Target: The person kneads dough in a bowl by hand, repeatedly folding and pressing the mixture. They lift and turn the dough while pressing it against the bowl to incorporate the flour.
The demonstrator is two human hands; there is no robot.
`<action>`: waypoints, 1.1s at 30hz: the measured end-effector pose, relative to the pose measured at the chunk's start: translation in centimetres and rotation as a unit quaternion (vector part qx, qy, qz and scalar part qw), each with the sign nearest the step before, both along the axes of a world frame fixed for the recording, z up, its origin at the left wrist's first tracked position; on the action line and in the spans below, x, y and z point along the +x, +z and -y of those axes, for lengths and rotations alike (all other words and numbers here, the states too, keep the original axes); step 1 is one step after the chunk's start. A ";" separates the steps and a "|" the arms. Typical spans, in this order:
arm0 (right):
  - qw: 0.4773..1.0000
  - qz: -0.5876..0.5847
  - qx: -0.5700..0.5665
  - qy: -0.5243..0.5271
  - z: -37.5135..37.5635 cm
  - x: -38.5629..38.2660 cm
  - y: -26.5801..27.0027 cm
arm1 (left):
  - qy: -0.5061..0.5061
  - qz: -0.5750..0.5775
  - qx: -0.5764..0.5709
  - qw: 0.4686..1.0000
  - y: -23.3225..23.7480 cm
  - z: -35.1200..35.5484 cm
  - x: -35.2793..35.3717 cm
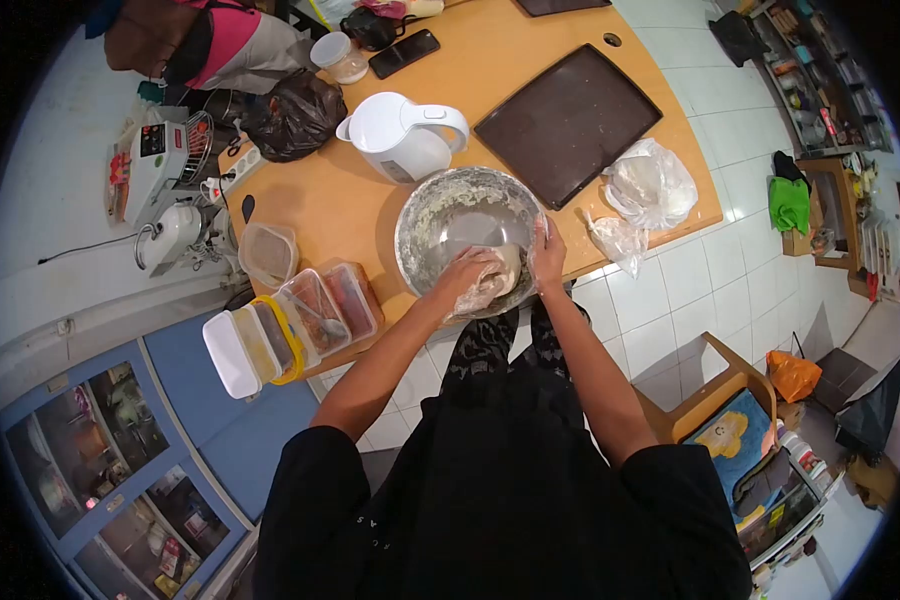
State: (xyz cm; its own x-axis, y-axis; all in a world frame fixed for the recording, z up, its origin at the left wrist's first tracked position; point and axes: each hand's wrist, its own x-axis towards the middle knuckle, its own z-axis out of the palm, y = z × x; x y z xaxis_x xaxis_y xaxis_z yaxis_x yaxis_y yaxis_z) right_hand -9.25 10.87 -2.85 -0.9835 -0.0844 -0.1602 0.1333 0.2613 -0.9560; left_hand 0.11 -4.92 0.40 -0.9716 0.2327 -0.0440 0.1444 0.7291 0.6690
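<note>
1 left hand [470, 272] grips soft dough [502, 272] in steel bowl [448, 212].

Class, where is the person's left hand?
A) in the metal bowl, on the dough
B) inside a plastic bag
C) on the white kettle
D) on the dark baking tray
A: the left hand lies on the dough inside the metal bowl; the right hand grips its rim.
</note>
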 end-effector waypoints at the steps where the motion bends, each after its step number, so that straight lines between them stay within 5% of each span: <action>1: 1.000 0.014 -0.007 0.009 0.1 0.1 0.3 | 0.032 0.035 -0.004 0.999 0.5 0.4 0.2; 10: 0.999 0.011 0.023 0.029 1.1 0.8 1.6 | 0.257 0.109 -0.206 0.938 -1.0 -4.6 0.3; 13: 0.999 0.028 0.020 0.032 0.8 1.0 2.3 | 0.278 -0.020 -0.223 0.934 -3.0 -4.7 -0.8; 22: 0.998 -0.017 0.057 0.024 0.4 1.3 1.3 | 0.273 0.132 -0.188 0.934 -8.6 -0.4 -7.7; 25: 0.994 -0.011 0.103 0.029 0.8 0.9 1.6 | 0.426 0.129 -0.143 0.884 -9.4 0.4 -9.2; 26: 0.993 -0.015 0.116 0.028 1.0 0.6 1.6 | 0.487 0.159 -0.057 0.857 -9.6 0.4 -9.6; 29: 0.988 -0.003 0.149 0.039 1.2 -0.2 2.2 | 0.635 0.000 0.298 0.713 -9.4 -0.8 -9.5; 30: 0.986 0.005 0.159 0.045 1.2 -0.2 2.6 | 0.589 0.195 0.370 0.692 -3.9 -0.2 -9.6; 33: 0.985 -0.004 0.166 0.034 1.5 -0.1 3.1 | 0.378 0.190 0.234 0.875 -5.2 -0.6 -6.8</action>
State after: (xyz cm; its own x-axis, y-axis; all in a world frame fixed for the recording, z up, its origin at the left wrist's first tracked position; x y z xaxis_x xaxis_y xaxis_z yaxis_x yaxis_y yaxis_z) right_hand -9.39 9.35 0.24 -0.9787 -0.0941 -0.1823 0.0975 0.5686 -0.8168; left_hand -6.72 -4.31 -4.81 -0.7919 -0.3905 -0.4695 -0.5589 0.1536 0.8149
